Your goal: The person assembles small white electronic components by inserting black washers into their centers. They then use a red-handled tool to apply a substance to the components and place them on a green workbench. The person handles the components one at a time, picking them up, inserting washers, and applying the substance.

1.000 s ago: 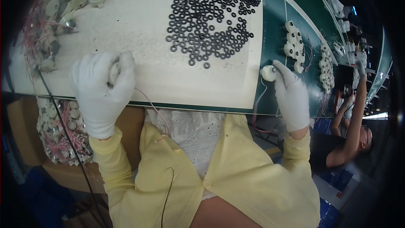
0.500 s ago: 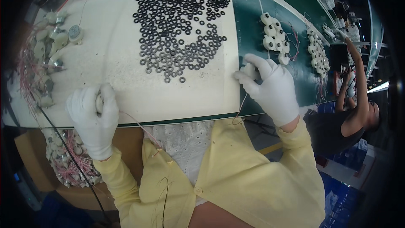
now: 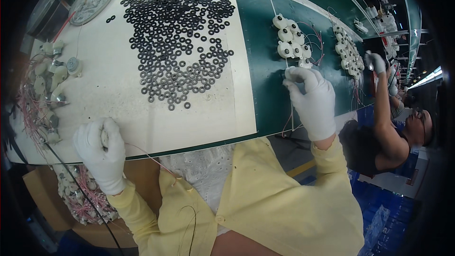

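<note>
Our left hand (image 3: 100,154), in white glove, closed in fist around small white part (image 3: 104,136) at near edge of white mat (image 3: 118,95). Our right hand (image 3: 310,99) pinches another white part (image 3: 290,72) on green belt (image 3: 265,85), just below cluster of white parts (image 3: 290,43). Pile of black rings (image 3: 177,33) on mat between hands.

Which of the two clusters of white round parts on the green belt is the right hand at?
The nearer cluster, just right of the white mat. The right hand holds a part at its lower edge; the farther cluster lies by a co-worker's gloved hand.
</note>
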